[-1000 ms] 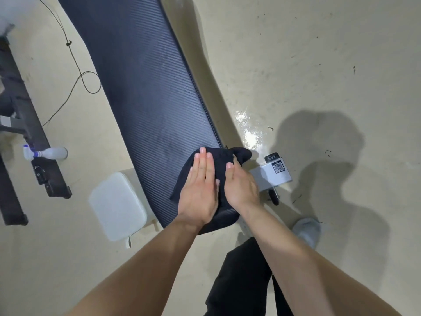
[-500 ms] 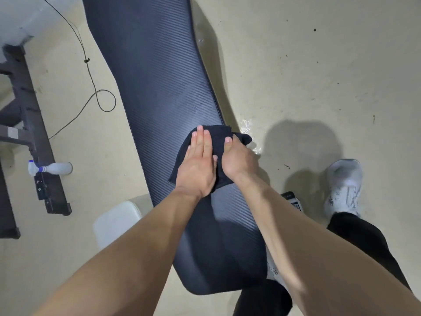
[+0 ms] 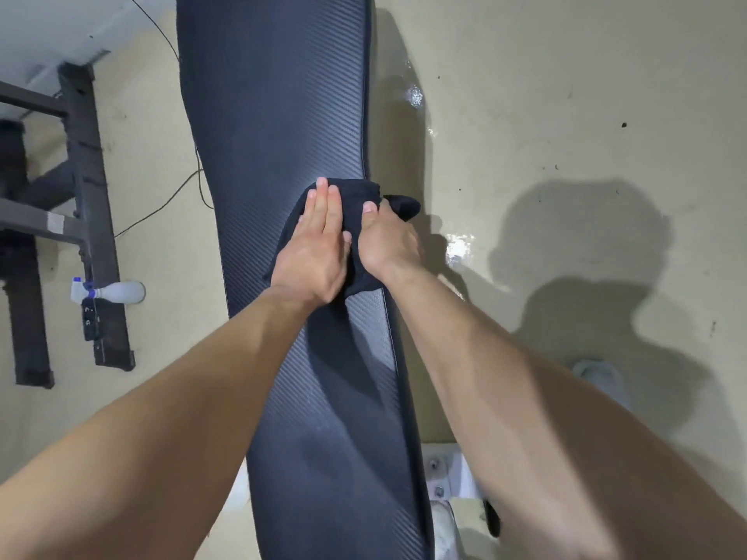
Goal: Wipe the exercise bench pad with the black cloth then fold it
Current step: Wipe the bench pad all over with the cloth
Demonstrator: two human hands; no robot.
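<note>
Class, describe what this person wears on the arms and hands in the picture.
The left hand and the right hand wear no gloves. No watch, bracelet or ring shows on either, and both arms are bare, with no sleeves in view.

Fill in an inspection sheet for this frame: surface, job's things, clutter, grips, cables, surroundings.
Surface: bench pad, dark and ribbed, running away from the camera.
Job's things: black cloth bunched at the pad's right edge, one corner poking past it.
Clutter: white spray bottle lying on the floor beside the frame.
Grips: left grip presses flat on the cloth, fingers straight; right grip holds the cloth, thumb on top, fingers curled over it.
Cables: thin black cable on the floor left of the pad.
Surroundings: beige floor with shiny patches; black metal frame at left; grey shoe at right.
</note>
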